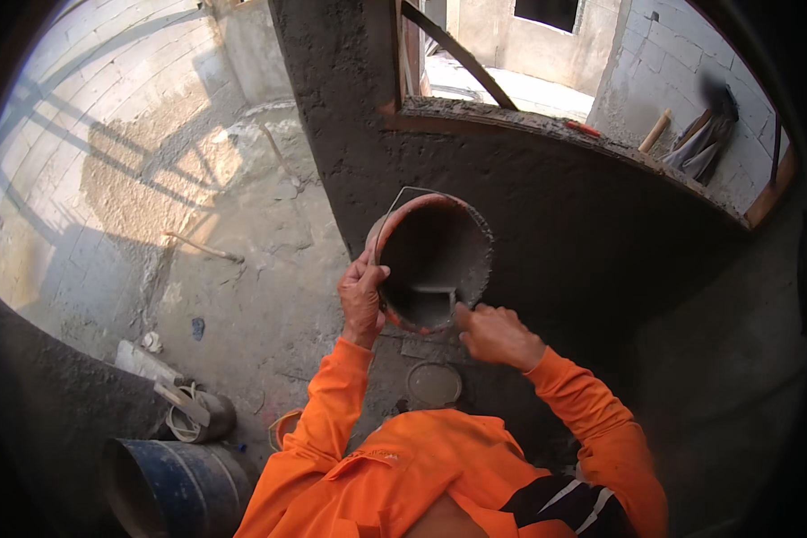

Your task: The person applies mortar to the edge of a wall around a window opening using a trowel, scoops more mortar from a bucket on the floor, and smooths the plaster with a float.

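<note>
We hold a reddish bucket in front of our body, tipped so that its round mouth faces up toward us, just below a dark, rough-coated wall. Our left hand is closed on the bucket's left side, the thumb over the rim and the fingers spread along the outside. Our right hand is curled into a fist at the lower right rim, gripping a metal tool whose thin, bent shank reaches into the bucket; its handle is hidden in our fingers, and we cannot tell what shape its far end has. Grey residue crusts the rim's right edge, and the wire bail stands over the upper left. Beneath us, a round grey disc lies on the floor, while a blue drum and a smaller grey pail stand at our left.
</note>
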`<action>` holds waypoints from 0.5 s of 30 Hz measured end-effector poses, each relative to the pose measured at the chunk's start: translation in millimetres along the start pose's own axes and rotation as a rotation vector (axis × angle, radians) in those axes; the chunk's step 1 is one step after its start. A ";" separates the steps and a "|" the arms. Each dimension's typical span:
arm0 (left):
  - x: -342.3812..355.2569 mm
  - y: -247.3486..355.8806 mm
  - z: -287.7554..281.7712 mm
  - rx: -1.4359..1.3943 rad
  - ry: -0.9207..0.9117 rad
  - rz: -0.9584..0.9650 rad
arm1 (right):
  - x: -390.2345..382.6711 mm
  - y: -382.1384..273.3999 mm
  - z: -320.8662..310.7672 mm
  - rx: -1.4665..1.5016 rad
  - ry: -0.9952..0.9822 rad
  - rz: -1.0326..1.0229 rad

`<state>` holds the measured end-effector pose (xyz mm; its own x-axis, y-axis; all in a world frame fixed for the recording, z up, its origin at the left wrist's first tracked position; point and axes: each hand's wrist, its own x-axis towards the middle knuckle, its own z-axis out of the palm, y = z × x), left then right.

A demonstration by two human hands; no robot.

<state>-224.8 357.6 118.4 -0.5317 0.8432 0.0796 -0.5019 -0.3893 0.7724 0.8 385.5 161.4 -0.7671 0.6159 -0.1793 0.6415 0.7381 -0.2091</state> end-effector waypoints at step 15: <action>-16.5 56.8 -30.4 -0.054 -0.200 0.089 | -8.6 -71.1 32.3 0.064 0.326 0.200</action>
<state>-265.3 310.3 141.8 -0.4321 0.8593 0.2737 -0.4977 -0.4803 0.7222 -38.1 318.8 146.8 -0.5806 0.8091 0.0904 0.7698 0.5817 -0.2628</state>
